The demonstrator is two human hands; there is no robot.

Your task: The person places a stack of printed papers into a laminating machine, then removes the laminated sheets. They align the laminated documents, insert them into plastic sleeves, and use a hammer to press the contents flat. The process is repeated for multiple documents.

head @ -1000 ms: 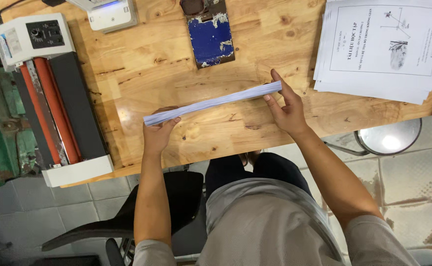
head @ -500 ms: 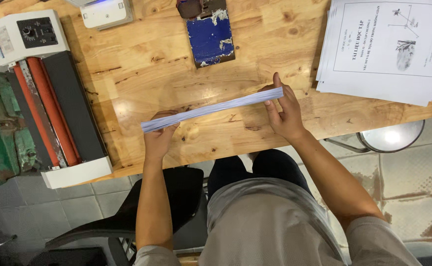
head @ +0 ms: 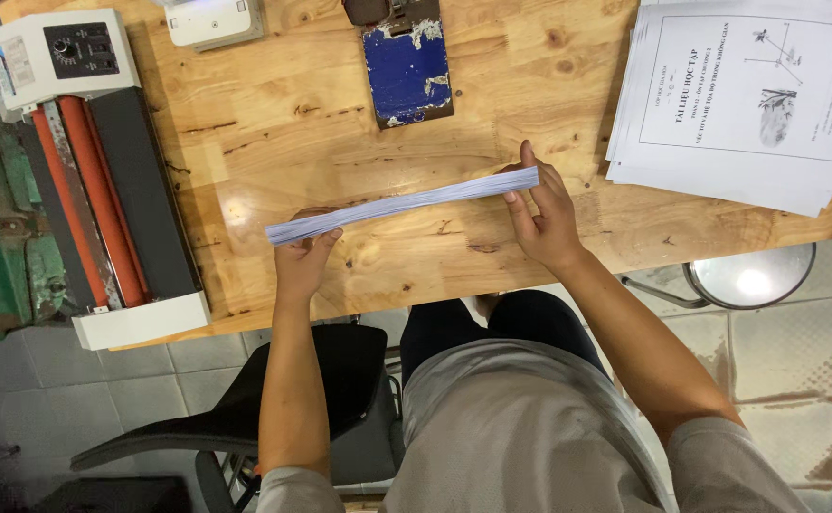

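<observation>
The paper stack (head: 402,204) stands on edge on the table (head: 274,152), my left hand (head: 304,258) and right hand (head: 541,217) closed on its ends, squaring it. Next, I judge, an even tap. Beyond it lies the blue clipboard (head: 406,71).

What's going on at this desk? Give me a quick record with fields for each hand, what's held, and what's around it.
left hand: grips the left end of the paper stack
right hand: grips its right end
paper stack: thin, seen edge-on, held over the wooden table
left of it: roller machine, white ends, red rollers
behind it: blue worn clipboard
right of it: pile of printed sheets
below: black chair, tiled floor
</observation>
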